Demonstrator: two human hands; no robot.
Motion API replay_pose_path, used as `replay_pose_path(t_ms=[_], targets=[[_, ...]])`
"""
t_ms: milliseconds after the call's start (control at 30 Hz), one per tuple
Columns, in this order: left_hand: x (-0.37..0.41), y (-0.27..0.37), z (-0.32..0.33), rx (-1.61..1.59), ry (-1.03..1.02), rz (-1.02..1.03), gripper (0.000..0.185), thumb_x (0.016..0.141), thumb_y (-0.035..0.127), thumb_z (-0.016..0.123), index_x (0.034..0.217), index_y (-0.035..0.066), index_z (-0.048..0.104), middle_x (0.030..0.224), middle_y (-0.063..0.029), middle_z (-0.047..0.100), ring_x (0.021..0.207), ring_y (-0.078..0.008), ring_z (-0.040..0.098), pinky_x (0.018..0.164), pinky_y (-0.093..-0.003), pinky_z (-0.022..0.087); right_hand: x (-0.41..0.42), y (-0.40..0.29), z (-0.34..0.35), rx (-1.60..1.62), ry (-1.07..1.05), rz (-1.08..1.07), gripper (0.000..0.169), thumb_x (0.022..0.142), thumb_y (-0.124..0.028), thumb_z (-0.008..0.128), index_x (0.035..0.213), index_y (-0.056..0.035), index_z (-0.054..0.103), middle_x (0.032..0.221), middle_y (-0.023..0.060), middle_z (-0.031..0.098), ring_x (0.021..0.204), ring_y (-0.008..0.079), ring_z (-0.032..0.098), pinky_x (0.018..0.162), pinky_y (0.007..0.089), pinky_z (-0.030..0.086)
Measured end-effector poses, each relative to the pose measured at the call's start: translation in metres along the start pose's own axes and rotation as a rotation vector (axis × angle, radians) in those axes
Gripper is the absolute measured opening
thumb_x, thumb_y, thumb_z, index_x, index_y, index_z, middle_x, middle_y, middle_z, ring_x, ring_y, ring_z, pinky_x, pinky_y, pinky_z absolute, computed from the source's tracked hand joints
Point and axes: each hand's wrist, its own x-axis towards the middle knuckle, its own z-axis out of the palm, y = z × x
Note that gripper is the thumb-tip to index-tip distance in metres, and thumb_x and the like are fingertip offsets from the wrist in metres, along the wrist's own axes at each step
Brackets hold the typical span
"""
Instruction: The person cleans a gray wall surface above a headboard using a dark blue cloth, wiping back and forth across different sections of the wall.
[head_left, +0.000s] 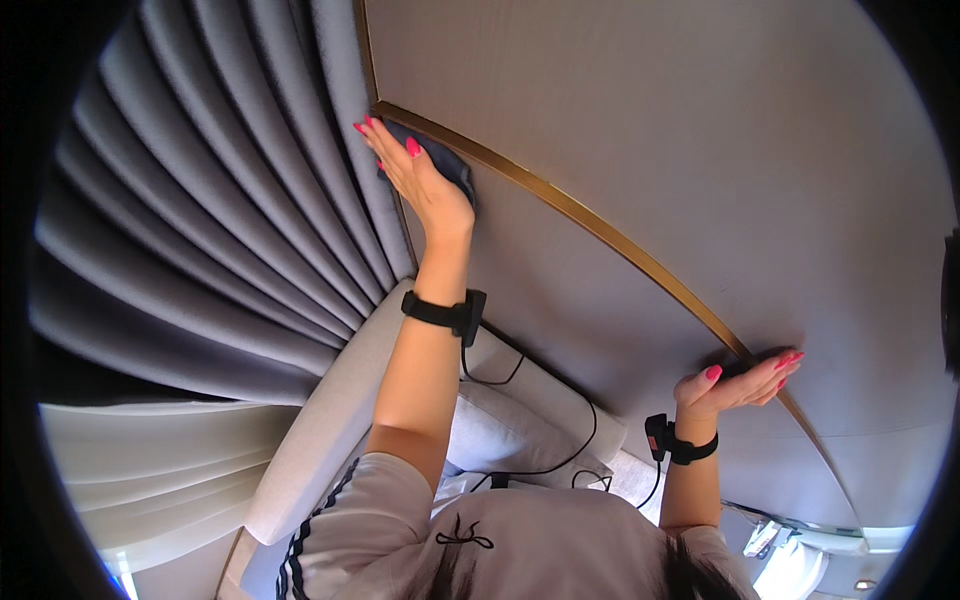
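My left hand (420, 176) is at the upper left and holds a folded dark grey cloth (453, 166) flat against the wall panel, just under a gold-coloured trim strip (555, 196). Its fingertips reach the panel's edge beside the curtain. On the right, my right hand (742, 382) lies over the lower part of the same strip, palm towards the wall, fingers extended, thumb apart. No object shows in it; a dark patch beside its fingers looks like shadow, and its palm is hidden. Both wrists wear black straps with small cabled devices.
Grey pleated curtains (225, 165) hang at the left, above a paler sheer curtain (165, 480). A light upholstered sofa (330, 420) with a cushion (510, 427) stands below the wall. Black cables (595, 427) run across it. White items (787, 562) show at the lower right.
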Motion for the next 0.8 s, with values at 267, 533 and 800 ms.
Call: replay_pose_path(t_ms=[267,533,800], targets=[[-0.011,0.006,0.008,-0.08,0.001,-0.011,0.071,0.104,0.043,0.024,0.155,-0.003,0.005,0.163,-0.022,0.002,0.152,-0.0334,0.001,0.12,-0.0449,-0.002,-0.005,0.004,0.003,0.001,0.017,-0.009,0.075,0.099,-0.048,0.032,0.152,0.0043,0.023,0.155,0.03,0.026,0.145,0.0435,0.023,0.118,0.0495,0.011],[-0.153,0.068,0.025,0.086,-0.249,0.103,0.075,0.098,0.028,0.037,0.152,-0.01,0.001,0.159,-0.0331,-0.002,0.148,-0.0467,-0.002,0.118,-0.0561,-0.002,0.001,0.001,0.003,-0.036,0.023,-0.024,0.074,0.101,-0.047,0.033,0.149,0.0084,0.026,0.155,0.0283,0.028,0.144,0.0427,0.028,0.117,0.0486,0.017],[-0.247,0.027,0.03,0.216,-0.416,0.816,0.083,0.092,0.042,0.047,0.144,-0.017,0.02,0.151,-0.0428,0.011,0.135,-0.0663,0.013,0.108,-0.0734,0.005,-0.001,0.005,0.003,-0.02,0.001,-0.007,0.078,0.097,-0.048,0.034,0.151,0.0064,0.024,0.155,0.0296,0.026,0.145,0.044,0.025,0.117,0.0503,0.016]])
